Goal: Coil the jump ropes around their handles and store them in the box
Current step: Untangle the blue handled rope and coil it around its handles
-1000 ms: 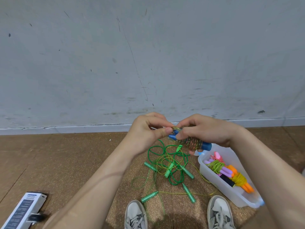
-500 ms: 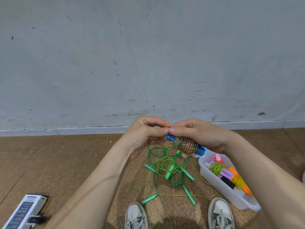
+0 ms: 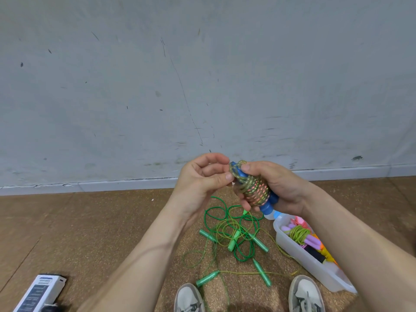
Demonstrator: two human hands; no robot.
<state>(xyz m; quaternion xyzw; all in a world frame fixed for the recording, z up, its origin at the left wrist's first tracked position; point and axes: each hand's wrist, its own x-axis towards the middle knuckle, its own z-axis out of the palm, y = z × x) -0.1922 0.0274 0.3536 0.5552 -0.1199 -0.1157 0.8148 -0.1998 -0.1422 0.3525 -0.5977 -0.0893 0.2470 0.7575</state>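
Observation:
My right hand (image 3: 279, 188) grips a jump rope bundle (image 3: 255, 191): blue handles wound with a multicoloured rope, held in the air above the floor. My left hand (image 3: 202, 179) pinches the rope's loose loop at the bundle's upper end with thumb and fingers. Below on the cork floor lies a tangle of green jump ropes (image 3: 234, 239) with several green handles. A translucent white box (image 3: 301, 255) stands at the right and holds coiled ropes with purple, pink, orange and black handles.
A grey wall with a white skirting board (image 3: 112, 184) rises behind. A white and blue carton (image 3: 37, 293) lies at the bottom left. My two grey shoes (image 3: 189, 299) stand at the bottom edge, close to the green ropes and the box.
The bundle has tilted more upright in my right hand. My left hand's fingers have opened a little while its thumb and fingertip stay at the rope's end. The view has shifted slightly down.

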